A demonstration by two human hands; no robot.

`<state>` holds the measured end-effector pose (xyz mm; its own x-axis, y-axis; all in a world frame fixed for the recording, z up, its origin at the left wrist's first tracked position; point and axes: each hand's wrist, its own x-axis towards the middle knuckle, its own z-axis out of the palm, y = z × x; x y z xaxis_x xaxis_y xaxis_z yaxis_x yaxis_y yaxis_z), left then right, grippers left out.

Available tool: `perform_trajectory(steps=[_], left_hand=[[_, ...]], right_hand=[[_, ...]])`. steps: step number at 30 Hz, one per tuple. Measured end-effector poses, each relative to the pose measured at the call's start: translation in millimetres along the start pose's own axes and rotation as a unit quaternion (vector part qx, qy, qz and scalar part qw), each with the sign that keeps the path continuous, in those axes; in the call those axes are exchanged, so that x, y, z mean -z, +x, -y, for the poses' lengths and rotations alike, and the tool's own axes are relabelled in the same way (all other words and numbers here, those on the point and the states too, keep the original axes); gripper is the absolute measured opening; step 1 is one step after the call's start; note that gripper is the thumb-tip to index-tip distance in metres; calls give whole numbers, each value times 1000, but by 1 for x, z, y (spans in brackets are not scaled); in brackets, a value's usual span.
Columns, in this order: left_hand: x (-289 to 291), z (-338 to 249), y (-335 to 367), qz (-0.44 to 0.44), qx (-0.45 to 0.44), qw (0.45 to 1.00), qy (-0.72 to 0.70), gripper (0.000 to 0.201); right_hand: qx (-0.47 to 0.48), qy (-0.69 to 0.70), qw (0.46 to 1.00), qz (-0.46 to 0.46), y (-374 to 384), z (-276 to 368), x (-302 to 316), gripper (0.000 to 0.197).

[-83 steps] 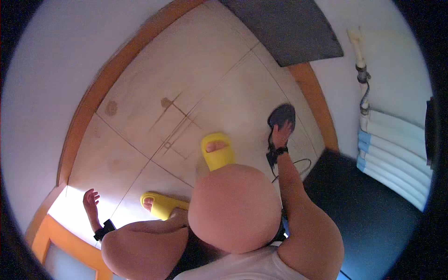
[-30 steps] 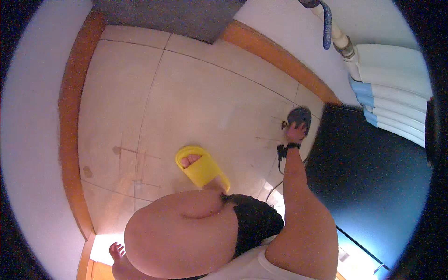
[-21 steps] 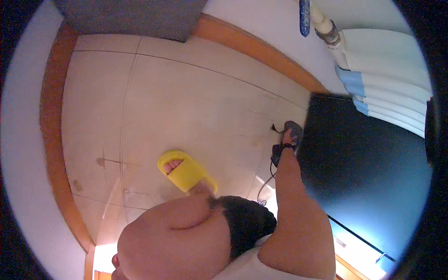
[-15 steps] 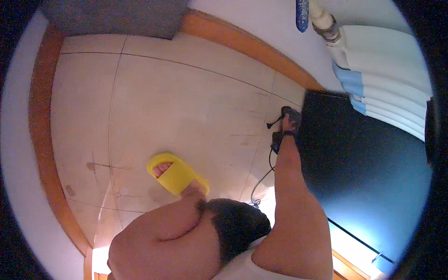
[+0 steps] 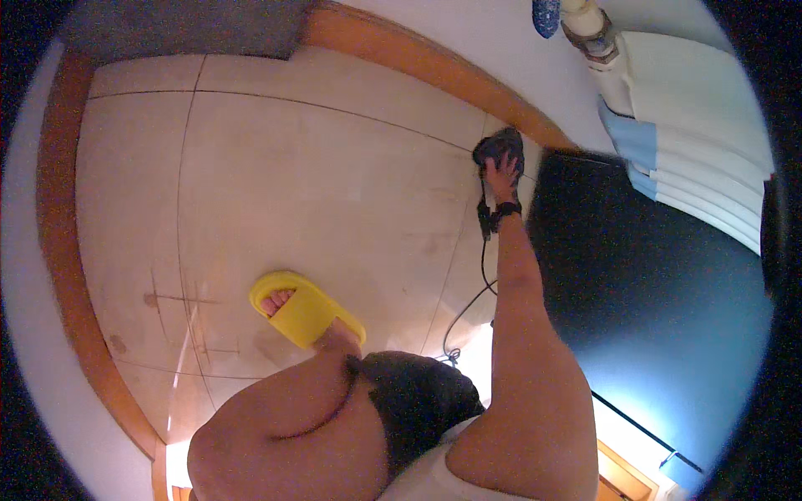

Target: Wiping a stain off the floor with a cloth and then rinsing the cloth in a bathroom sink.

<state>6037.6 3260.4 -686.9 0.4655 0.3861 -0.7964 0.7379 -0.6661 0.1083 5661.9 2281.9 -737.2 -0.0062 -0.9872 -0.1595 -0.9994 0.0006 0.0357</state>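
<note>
My right hand (image 5: 503, 175) reaches far forward with a dark band on its wrist. Its fingers are spread and lie flat on a crumpled dark cloth (image 5: 511, 142) on the tiled floor, close to the brown baseboard. Beside the wrist a small dark block (image 5: 484, 220) lies on a thin black cable (image 5: 447, 331) that trails back toward me. My left hand is not in view.
My foot in a yellow slipper (image 5: 309, 319) rests on the floor (image 5: 292, 184). A wide black panel (image 5: 601, 267) stands along the right of my arm. A white and light-blue pleated thing (image 5: 677, 108) hangs near a pipe (image 5: 589, 25). Brown baseboard (image 5: 451, 63) edges the walls.
My right hand has slid forward and slightly left along the floor, taking the dark cloth with it toward the baseboard. The small block has shifted forward too. The view has moved slightly.
</note>
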Motion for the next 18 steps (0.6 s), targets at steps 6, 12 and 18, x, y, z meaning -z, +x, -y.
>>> perform_trajectory(steps=[6,12,18], left_hand=[[14,-4,0,-10,-2,1000,8,29],[24,-2,1,-15,2,1000,8,29],[25,-4,3,-4,0,1000,9,28]], right_hand=[[166,-30,985,33,-69,89,-13,88],[365,-32,931,1,-171,208,-26,93],[481,54,874,38,-271,313,-22,91]])
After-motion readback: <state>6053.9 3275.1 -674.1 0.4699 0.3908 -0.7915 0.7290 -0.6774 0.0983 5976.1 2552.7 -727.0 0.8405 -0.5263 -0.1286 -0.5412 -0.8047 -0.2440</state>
